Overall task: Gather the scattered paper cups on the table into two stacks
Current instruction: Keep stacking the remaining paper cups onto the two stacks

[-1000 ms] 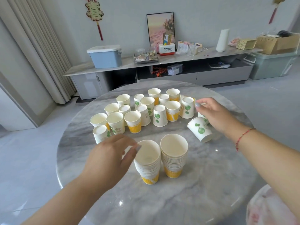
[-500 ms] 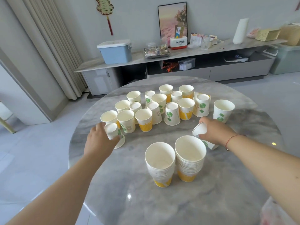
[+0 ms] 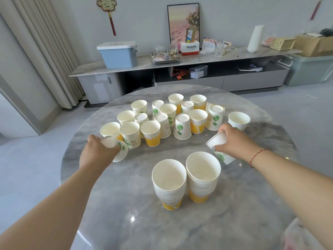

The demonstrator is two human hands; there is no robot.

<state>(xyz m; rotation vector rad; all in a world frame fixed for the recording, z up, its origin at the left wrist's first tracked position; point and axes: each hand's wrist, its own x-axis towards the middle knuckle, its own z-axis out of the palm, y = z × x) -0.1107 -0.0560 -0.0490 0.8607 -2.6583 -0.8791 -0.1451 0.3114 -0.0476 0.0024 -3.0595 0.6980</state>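
Two stacks of paper cups stand side by side near me: the left stack [image 3: 169,184] and the right stack [image 3: 202,175]. Behind them several single cups [image 3: 182,126] are scattered, some upright, some upside down. My left hand [image 3: 98,154] grips an upside-down green-print cup [image 3: 117,147] at the left of the cluster. My right hand [image 3: 234,139] holds a tilted green-print cup [image 3: 219,147], lifted off the table just right of the right stack. One upright cup [image 3: 238,120] stands alone beyond my right hand.
The cups sit on a round grey marble table [image 3: 180,222]. Behind it runs a low cabinet [image 3: 180,69] with a blue box [image 3: 118,54], a tray and a framed picture. Something pink and white [image 3: 302,237] shows at the bottom right corner.
My left hand went from the left stack out to the upside-down cup and took hold of it. My right hand grasped the tipped cup and lifted it toward the right stack.
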